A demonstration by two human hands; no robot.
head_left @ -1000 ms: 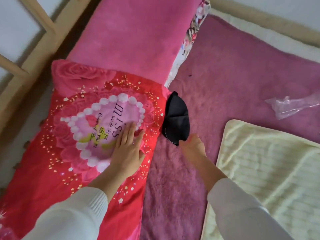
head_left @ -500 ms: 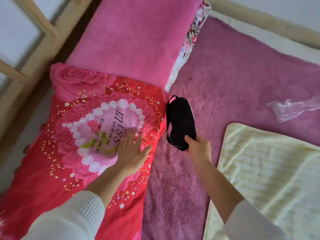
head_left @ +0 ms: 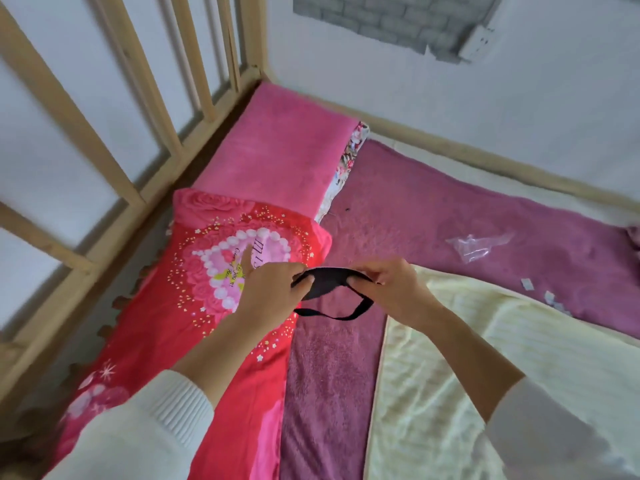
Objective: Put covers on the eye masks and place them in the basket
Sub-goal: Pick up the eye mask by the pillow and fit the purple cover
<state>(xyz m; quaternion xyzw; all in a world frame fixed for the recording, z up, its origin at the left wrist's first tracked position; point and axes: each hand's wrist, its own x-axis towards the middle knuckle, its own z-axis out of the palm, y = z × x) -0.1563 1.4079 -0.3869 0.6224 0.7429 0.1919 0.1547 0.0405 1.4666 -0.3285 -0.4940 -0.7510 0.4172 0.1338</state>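
Observation:
A black eye mask (head_left: 327, 280) is held up above the bed between both hands, its black strap (head_left: 334, 313) drooping in a loop below. My left hand (head_left: 270, 289) pinches the mask's left end, its index finger sticking out. My right hand (head_left: 398, 289) grips the right end. A clear plastic cover (head_left: 479, 244) lies crumpled on the purple blanket (head_left: 415, 216), off to the right and apart from both hands. No basket is in view.
A red heart-print pillow (head_left: 194, 306) and a pink pillow (head_left: 277, 157) lie at the left beside the wooden bed rail (head_left: 114, 140). A pale yellow blanket (head_left: 485, 358) covers the right foreground. Small white scraps (head_left: 550, 299) lie on the purple blanket.
The mask lay on the purple blanket with my right hand reaching it; my left hand was flat on the red pillow. Now both hands hold it up, and the view has tilted upward.

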